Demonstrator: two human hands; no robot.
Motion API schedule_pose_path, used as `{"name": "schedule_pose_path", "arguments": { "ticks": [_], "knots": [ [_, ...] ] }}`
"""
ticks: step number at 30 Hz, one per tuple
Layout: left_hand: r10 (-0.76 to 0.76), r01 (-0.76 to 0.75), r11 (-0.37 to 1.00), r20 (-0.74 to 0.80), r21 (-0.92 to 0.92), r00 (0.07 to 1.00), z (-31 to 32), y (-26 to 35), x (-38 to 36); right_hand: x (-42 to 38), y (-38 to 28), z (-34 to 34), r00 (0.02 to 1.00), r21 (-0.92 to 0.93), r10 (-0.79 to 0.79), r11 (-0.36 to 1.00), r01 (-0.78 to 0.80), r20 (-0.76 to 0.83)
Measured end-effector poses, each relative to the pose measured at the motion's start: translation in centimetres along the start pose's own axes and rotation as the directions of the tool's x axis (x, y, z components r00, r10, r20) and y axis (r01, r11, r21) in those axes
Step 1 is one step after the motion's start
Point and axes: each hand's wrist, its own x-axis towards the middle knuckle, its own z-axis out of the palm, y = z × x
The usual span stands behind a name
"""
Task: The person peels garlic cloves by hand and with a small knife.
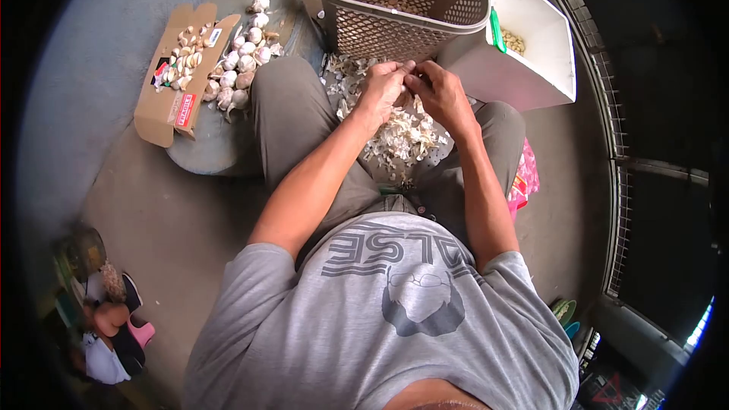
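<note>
Our left hand [382, 87] and right hand [439, 91] meet fingertip to fingertip, pinched together on a small garlic piece [405, 96] mostly hidden between them, above the pile of papery white garlic skins [399, 137] in our lap. Risk: the piece could slip into the skins and be lost. Perforated brown plastic basket [402, 0] stands just ahead; white foam box [531, 38] to its right; whole garlic bulbs [239, 61] beside the flattened cardboard box [178, 68].

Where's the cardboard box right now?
Head view, upper left: the cardboard box lies open on the floor beside the loose garlic bulbs, left of the person's knee.
</note>
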Motion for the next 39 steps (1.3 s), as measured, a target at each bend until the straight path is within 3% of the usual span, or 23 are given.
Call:
{"name": "schedule_pose_path", "arguments": {
  "ticks": [2, 5, 6, 8, 9, 11, 12, 15, 20, 22, 24, 27, 29, 34, 35, 37, 39],
  "knots": [
    [0.063, -0.064, 0.995, 0.022, 0.073, 0.998, -0.3, -0.8, 1.0, -0.3, 0.8, 0.4, 0.997, 0.055, -0.030, 0.998, 0.035, -0.076],
    [0.026, -0.026, 0.998, 0.005, 0.064, 1.000, 0.6, 0.1, 0.1, -0.6, 2.5, 1.6, 0.993, 0.181, -0.003, 0.983, 0.025, -0.120],
    [-0.062, 0.061, 0.997, -0.024, -0.042, 0.998, 0.0, 0.0, 0.3, -0.7, 3.0, 2.1, 0.993, 0.256, 0.013, 0.967, 0.018, -0.119],
    [-0.080, 0.076, 0.993, -0.048, -0.086, 0.996, -0.3, 0.2, 0.4, -1.3, 3.4, 3.3, 0.992, 0.317, 0.016, 0.948, 0.025, -0.126],
    [-0.087, 0.081, 0.991, -0.056, -0.105, 0.995, -0.3, 0.4, 0.4, -1.3, 3.5, 3.1, 0.992, 0.519, 0.095, 0.854, -0.041, -0.077],
    [-0.052, 0.052, 0.994, 0.006, -0.097, 0.999, -0.2, 0.7, 0.1, -0.7, 3.9, 2.0, 0.978, 0.828, 0.203, 0.538, -0.157, 0.054],
    [-0.037, 0.040, 0.995, 0.041, -0.093, 0.998, -0.1, 0.9, 0.0, -0.5, 4.4, 1.6, 0.977, 0.913, 0.192, 0.373, -0.164, 0.097],
    [-0.029, 0.042, 0.991, 0.099, -0.125, 0.995, 0.5, 0.7, -0.2, -0.9, 4.3, 0.9, 0.971, 0.977, 0.223, 0.169, -0.128, 0.089],
    [-0.019, 0.039, 0.995, 0.200, -0.096, 0.980, 0.2, 0.8, 0.3, -0.8, 4.6, -0.5, 0.985, 0.906, 0.128, 0.392, -0.156, 0.114],
    [-0.003, 0.025, 0.991, 0.170, -0.128, 0.986, 0.8, 0.7, 0.1, -0.7, 5.6, -1.3, 0.978, 0.831, 0.103, 0.516, -0.207, 0.180],
    [-0.013, 0.021, 0.999, 0.168, -0.047, 0.986, 0.6, 1.0, -0.4, -0.6, 4.9, -2.5, 0.964, 0.728, 0.094, 0.638, -0.249, 0.247],
    [-0.026, 0.026, 1.000, 0.143, 0.006, 0.989, 0.8, 1.5, -0.7, -0.3, 3.5, -4.6, 0.928, 0.653, 0.062, 0.693, -0.305, 0.367],
    [-0.015, 0.012, 1.000, 0.135, 0.021, 0.991, 0.6, 1.3, -0.6, 0.2, 2.7, -5.3, 0.969, 0.771, 0.056, 0.596, -0.225, 0.239],
    [0.092, -0.100, 0.993, 0.121, 0.058, 0.988, 0.6, 0.6, -0.1, 2.9, 2.8, -6.8, 0.977, 0.768, -0.046, 0.626, -0.136, 0.210],
    [0.048, -0.057, 0.994, 0.106, 0.088, 0.993, 0.8, 1.1, -0.3, 3.4, 2.7, -6.9, 0.975, 0.770, -0.075, 0.627, -0.117, 0.209],
    [-0.055, 0.045, 0.989, 0.071, 0.142, 0.996, 0.9, 2.1, -1.0, 5.4, 2.2, -5.5, 0.979, 0.837, 0.148, 0.546, 0.036, -0.139],
    [-0.021, 0.017, 0.999, 0.093, 0.048, 0.995, 0.4, 1.0, -0.1, 6.6, 1.2, -5.6, 0.925, 0.577, 0.125, 0.809, 0.115, -0.360]
  ]
}}
